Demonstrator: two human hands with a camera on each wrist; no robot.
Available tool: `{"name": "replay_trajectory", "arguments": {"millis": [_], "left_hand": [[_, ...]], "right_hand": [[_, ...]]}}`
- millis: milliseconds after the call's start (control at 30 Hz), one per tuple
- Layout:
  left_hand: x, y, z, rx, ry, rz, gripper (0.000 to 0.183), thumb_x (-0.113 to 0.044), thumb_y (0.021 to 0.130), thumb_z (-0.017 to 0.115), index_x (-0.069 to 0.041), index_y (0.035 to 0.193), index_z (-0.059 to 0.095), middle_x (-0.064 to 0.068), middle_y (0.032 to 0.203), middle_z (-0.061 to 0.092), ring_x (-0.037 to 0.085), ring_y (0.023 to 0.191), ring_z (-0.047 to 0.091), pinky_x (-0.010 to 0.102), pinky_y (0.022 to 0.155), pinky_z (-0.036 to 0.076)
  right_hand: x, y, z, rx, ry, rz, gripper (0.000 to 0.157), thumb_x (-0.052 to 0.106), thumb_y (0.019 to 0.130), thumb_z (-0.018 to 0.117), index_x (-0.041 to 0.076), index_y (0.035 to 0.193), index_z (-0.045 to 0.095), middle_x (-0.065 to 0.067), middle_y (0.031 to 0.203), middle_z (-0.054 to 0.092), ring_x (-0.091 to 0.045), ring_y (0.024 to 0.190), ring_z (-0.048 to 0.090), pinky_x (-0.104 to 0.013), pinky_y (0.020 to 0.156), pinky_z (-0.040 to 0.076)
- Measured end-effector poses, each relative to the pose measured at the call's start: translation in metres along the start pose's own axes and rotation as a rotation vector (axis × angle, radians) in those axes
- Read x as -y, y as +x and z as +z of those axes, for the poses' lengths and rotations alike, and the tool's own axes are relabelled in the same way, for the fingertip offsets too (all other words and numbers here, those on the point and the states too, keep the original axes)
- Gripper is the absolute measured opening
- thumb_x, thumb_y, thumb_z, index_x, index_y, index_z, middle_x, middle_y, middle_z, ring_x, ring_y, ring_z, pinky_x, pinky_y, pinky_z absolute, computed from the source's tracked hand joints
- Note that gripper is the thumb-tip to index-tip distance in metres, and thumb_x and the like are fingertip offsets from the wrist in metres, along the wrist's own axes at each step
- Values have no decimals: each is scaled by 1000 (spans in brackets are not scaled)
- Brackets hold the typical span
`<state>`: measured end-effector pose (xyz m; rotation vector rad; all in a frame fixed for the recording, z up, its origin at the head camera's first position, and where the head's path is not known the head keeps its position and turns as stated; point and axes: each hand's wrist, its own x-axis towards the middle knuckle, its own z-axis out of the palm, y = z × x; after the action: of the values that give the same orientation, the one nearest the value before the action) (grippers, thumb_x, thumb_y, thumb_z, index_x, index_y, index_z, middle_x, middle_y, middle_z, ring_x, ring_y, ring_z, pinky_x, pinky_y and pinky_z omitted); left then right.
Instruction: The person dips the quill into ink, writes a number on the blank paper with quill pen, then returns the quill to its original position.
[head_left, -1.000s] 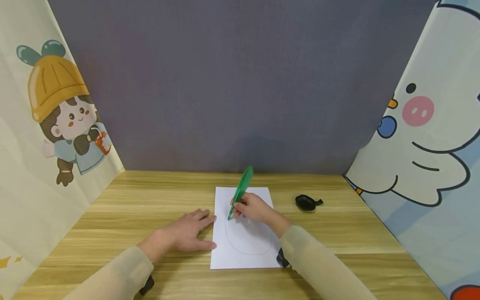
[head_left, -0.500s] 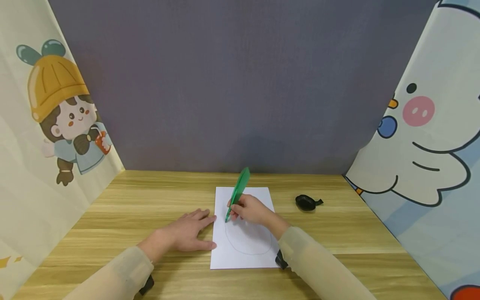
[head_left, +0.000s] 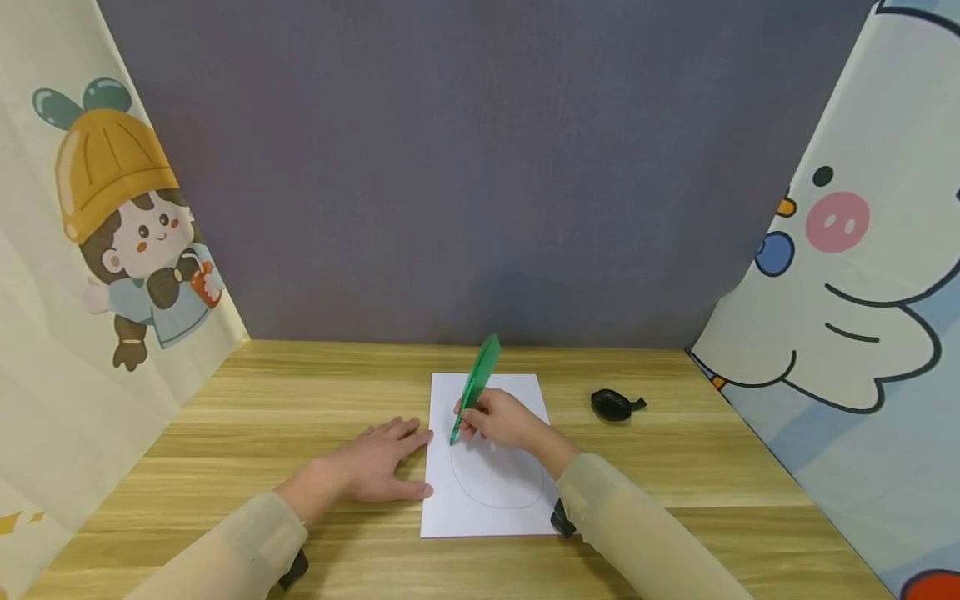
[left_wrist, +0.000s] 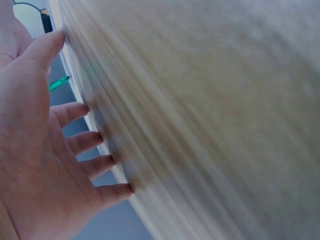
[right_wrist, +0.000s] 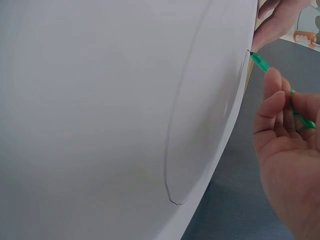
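Observation:
In the head view my right hand pinches a green pen with a wide, leaf-like top. Its tip meets a white sheet of paper, on which a thin curved line runs down and round like a large U. The right wrist view shows the pen between the thumb and fingers, its dark point at the end of the line. My left hand lies with spread, straight fingers at the paper's left edge. In the left wrist view its fingertips rest on the tabletop beside the sheet.
A small black dish-like object with a short handle lies right of the paper on the wooden table. A grey panel rises behind the table. Cartoon-printed cloths stand at both sides.
The right hand and pen have shifted slightly left and towards me, mostly in the first half second. Since then they have stayed nearly still. The left hand has not moved.

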<state>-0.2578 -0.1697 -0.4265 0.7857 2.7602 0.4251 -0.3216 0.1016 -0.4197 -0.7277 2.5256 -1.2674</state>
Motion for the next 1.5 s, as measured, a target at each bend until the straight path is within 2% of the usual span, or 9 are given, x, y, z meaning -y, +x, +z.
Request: {"name": "replay_trajectory", "arguments": {"millis": [333, 500, 667, 833, 1033, 1133, 1300, 1367, 1500], "left_hand": [[-1, 0, -1, 0, -1, -1, 95, -74, 97, 68, -17, 170, 43, 19, 179, 33, 50, 166, 28, 72, 131, 28], [-1, -1, -1, 3, 1, -4, 96, -74, 97, 68, -18, 170, 43, 19, 179, 32, 50, 166, 28, 72, 132, 27], [-3, -1, -2, 3, -4, -5, 96, -73, 97, 68, -17, 170, 43, 19, 180, 32, 50, 166, 26, 72, 132, 26], [-3, -2, -2, 7, -8, 3, 96, -73, 98, 68, -17, 171, 42, 20, 180, 30, 49, 167, 25, 72, 132, 24], [0, -2, 0, 5, -2, 14, 96, -74, 98, 66, -17, 171, 41, 20, 180, 28, 50, 167, 25, 72, 133, 24], [0, -2, 0, 4, -5, 12, 95, -73, 98, 66, -17, 171, 41, 20, 180, 28, 50, 167, 25, 72, 133, 23], [1, -1, 0, 7, -17, 9, 95, -73, 98, 66, -18, 172, 40, 19, 181, 28, 49, 167, 24, 72, 133, 22], [1, 0, 0, 6, -18, 10, 95, -73, 98, 66, -18, 172, 40, 19, 181, 28, 49, 167, 24, 72, 133, 22], [1, 0, 0, 3, -16, 13, 94, -72, 99, 66, -18, 171, 41, 19, 181, 28, 49, 167, 24, 72, 133, 23]], "right_hand": [[-2, 1, 1, 1, 7, 3, 26, 12, 114, 57, -4, 127, 73, -7, 95, 80, -17, 78, 69, -22, 65, 52], [-4, -2, -4, -29, 35, -4, 25, 13, 114, 58, -2, 127, 73, -6, 96, 78, -20, 84, 72, -25, 68, 55], [-11, -15, -22, -62, 100, -38, 29, 12, 114, 57, -8, 130, 69, -23, 104, 78, -20, 87, 75, -32, 73, 59], [-29, -34, -42, -99, 162, -37, 33, 12, 115, 55, -13, 134, 65, -34, 112, 74, -14, 86, 73, -29, 73, 60], [-46, -60, -66, -155, 173, 57, 37, 17, 116, 54, -10, 140, 63, -30, 114, 75, -21, 92, 73, -34, 80, 62], [-52, -70, -77, -196, 159, 92, 35, 19, 116, 57, -8, 136, 67, -24, 110, 77, -23, 95, 74, -36, 82, 63], [-62, -82, -93, -241, 153, 100, 31, 19, 115, 58, -8, 127, 69, -24, 110, 76, -33, 99, 76, -35, 80, 63], [-66, -87, -97, -244, 148, 96, 33, 17, 116, 57, -10, 131, 67, -27, 113, 75, -35, 101, 76, -35, 80, 63], [-71, -96, -105, -247, 131, 91, 37, 14, 116, 54, -14, 138, 63, -29, 113, 74, -31, 99, 76, -34, 78, 63]]}}
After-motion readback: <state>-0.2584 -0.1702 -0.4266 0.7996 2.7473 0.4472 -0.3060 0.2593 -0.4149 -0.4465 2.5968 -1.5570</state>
